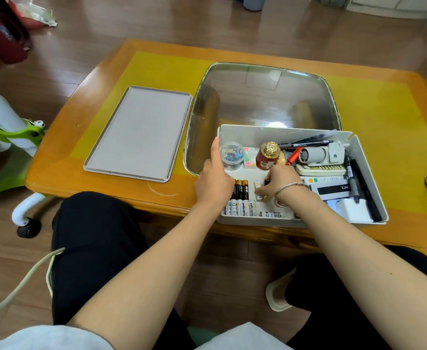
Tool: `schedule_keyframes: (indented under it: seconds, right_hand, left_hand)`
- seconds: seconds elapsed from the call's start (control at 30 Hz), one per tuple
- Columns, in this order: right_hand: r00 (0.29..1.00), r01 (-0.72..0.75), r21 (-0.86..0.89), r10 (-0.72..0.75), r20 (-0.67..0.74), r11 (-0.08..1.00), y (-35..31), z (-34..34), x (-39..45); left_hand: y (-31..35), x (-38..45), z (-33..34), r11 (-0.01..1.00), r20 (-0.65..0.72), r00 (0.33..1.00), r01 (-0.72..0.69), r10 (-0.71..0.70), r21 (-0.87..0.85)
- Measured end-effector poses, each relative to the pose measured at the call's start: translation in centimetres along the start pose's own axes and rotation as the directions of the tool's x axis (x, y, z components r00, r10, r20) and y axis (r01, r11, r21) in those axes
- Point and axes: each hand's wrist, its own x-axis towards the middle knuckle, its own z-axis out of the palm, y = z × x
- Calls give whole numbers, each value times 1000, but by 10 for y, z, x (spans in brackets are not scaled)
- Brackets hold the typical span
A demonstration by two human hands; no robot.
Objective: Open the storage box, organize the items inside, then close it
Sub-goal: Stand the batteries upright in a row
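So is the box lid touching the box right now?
Apart. The head view shows the lid lying flat on the table, left of the storage box, with bare table and a glass panel between them.

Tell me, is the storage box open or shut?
Open: the box has no cover, and its lid lies flat on the table beside it.
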Motion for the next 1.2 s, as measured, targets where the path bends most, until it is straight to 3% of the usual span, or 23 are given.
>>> schedule_keyframes:
  seconds: [0.13,0.3,0.5,0.73,0.87,1.0,1.1,1.2]
  right_hand:
    - [999,34,89,-31,-34,995,0,-9,1]
    - [995,75,92,-81,62,993,-8,0,1]
    - [993,109,130,-102,-59,986,-3,5,1]
    - [989,139,130,-145,39,982,-9,4,-2]
    - [985,45,314,-95,147,949,-7,2,-4]
    - [987,12,388,-72,143,922,-3,-1,-6]
    - [992,45,269,-75,102,962,-3,-3,-8]
    - [980,33,183,-68,187,983,-5,0,-11]
  left_hand:
    - [0,1,1,1000,-10,1000,-2,2,7]
    - [-1,0,1,1000,-19,1000,-2,2,2]
    - [-1,1,2,1000,-25,1000,3,-3,-4]
    - [-1,1,3,1000,-26,1000,2,-2,-4]
    - [-1,1,1,1000,-16,1000,-1,1,-8]
    - [-1,1,1,1000,-15,1000,-5,5,-13]
    - [-1,1,1,1000,-11,1000,-6,6,-15]
    - [0,1,1,1000,-10,1000,-2,2,-9]
